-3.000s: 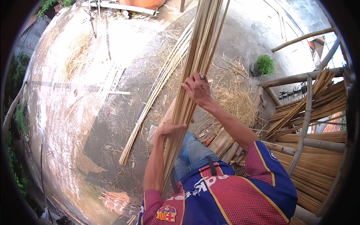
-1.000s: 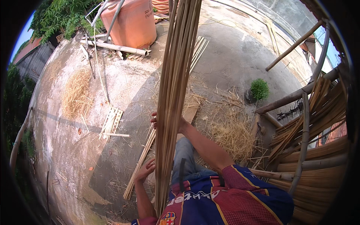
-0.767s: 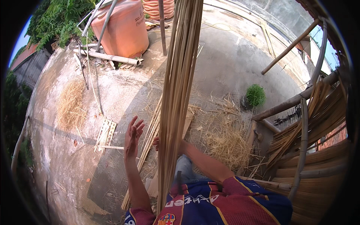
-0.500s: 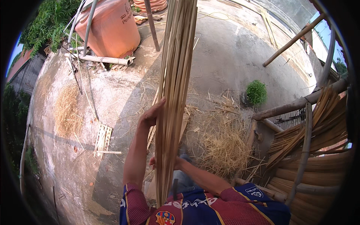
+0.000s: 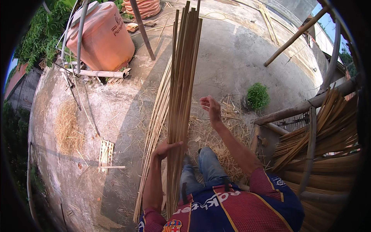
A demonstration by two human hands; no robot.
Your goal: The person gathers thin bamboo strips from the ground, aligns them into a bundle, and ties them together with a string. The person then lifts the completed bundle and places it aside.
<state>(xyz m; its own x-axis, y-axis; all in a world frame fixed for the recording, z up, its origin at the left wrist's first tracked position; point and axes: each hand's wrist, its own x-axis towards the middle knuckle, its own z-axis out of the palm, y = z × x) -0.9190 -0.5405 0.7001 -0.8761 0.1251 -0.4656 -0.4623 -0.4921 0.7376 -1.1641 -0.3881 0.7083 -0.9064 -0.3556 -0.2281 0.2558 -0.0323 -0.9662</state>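
Note:
A thick bundle of long, thin bamboo strips (image 5: 181, 89) stands upright in front of me, its upper ends uneven and its lower end close against my shirt. My left hand (image 5: 170, 149) is wrapped round its lower part, thumb across the front; the fingers behind are mostly hidden. To the right of the bundle, apart from it, my right hand (image 5: 211, 110) is raised with loosely bent fingers and nothing in it. More long pale strips (image 5: 156, 116) lie on the ground just left of the bundle, partly covered by it and my left arm.
Heaps of dry shavings lie left (image 5: 69, 129) and beside my legs. A small slatted piece (image 5: 105, 154) rests on the concrete. An orange tank (image 5: 102, 38) stands far left, a green potted plant (image 5: 257, 96) right of centre. A pole rack (image 5: 313, 143) with many strips fills the right.
My left hand has moved lower on the bundle. My right hand has come away from its lower part and risen to the right. The strips on the ground now show more.

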